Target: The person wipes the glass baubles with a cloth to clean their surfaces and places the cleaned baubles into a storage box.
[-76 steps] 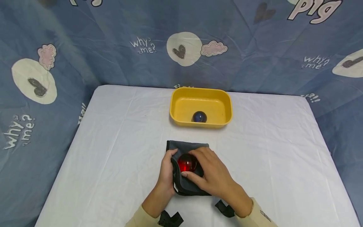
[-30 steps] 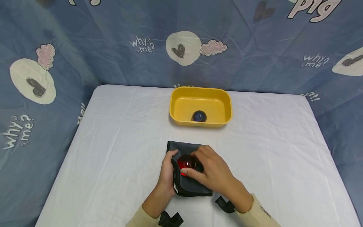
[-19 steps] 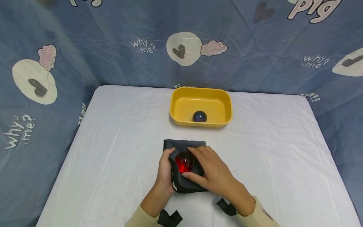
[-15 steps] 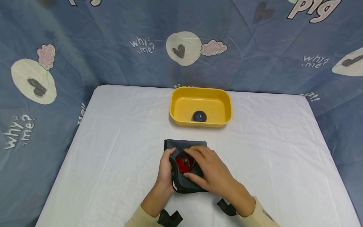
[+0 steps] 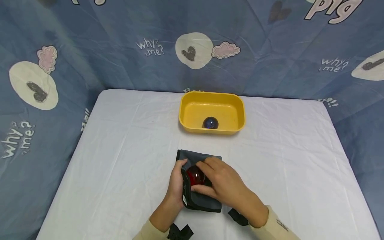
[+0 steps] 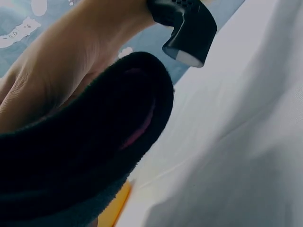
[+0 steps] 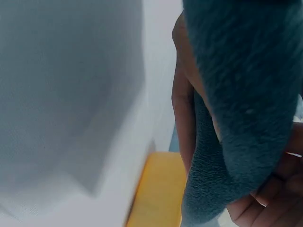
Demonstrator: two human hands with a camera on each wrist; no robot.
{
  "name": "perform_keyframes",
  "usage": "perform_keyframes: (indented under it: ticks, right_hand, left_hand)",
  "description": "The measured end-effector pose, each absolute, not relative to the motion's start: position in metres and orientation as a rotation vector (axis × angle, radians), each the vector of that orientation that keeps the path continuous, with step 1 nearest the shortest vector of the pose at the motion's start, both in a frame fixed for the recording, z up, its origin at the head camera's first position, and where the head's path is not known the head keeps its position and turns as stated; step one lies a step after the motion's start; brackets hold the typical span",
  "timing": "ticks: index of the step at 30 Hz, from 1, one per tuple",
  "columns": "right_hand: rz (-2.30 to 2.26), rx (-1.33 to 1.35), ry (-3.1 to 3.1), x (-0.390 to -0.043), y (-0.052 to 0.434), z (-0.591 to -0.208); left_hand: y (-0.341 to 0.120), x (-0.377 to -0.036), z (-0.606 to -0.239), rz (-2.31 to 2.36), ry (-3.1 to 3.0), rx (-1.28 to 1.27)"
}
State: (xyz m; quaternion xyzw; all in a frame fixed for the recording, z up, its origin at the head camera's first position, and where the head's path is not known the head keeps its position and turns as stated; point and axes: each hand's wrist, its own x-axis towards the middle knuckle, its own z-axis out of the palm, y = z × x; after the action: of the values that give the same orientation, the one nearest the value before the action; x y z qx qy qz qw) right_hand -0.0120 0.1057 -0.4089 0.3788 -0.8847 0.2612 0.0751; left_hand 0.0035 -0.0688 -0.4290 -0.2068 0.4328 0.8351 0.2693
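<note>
In the head view a dark grey cloth point(image 5: 207, 201) with black edging lies folded between both hands, close over the table's near middle. My left hand point(image 5: 174, 185) grips its left side, thumb on top and the other fingers hidden beneath. A shiny red see-through ball point(image 5: 195, 176) sits in the cloth's fold. My right hand point(image 5: 225, 181) holds the ball, thumb along its near side and index finger curved over its far side. Seen from the left wrist, the cloth point(image 6: 71, 156) covers most of the picture. Its fuzzy surface fills much of the right wrist view.
Beyond the cloth stands a yellow plastic tub point(image 5: 228, 116) with a dark blue ball point(image 5: 210, 123) inside. A white sheet point(image 5: 120, 160) covers the table. Patterned blue fabric point(image 5: 120, 43) hangs behind and at the sides. Black wrist camera mounts point(image 5: 180, 232) sit at both wrists.
The cloth and red ball have shifted slightly toward the person and the cloth has turned a little. My right fingers have shifted over the ball, which shows darker now. The tub stays put.
</note>
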Motion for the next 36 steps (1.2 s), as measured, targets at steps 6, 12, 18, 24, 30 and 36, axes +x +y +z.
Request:
perform_keyframes:
  ticks: [6,12,18,24,30,36]
  right_hand:
    - [0.770,1.047,-2.658,-0.015,0.106,-0.414]
    - [0.776,0.973,-2.699,-0.015,0.103,-0.416]
    - [0.888,0.976,-2.745,-0.009,0.106,-0.418]
    - [0.921,1.064,-2.588,-0.004,0.110,-0.426]
    - [0.949,1.059,-2.595,-0.007,0.108,-0.422]
    - [0.978,1.024,-2.582,-0.011,0.106,-0.421]
  left_hand:
    - [-0.064,0.004,-0.429,2.274,1.096,-0.518]
    - [-0.063,0.004,-0.430,2.259,1.083,-0.501]
    - [-0.068,-0.001,-0.429,2.291,1.078,-0.527]
    - [-0.069,-0.003,-0.427,2.294,1.067,-0.512]
    - [-0.069,0.002,-0.426,2.255,1.110,-0.508]
    - [-0.068,0.004,-0.426,2.258,1.123,-0.542]
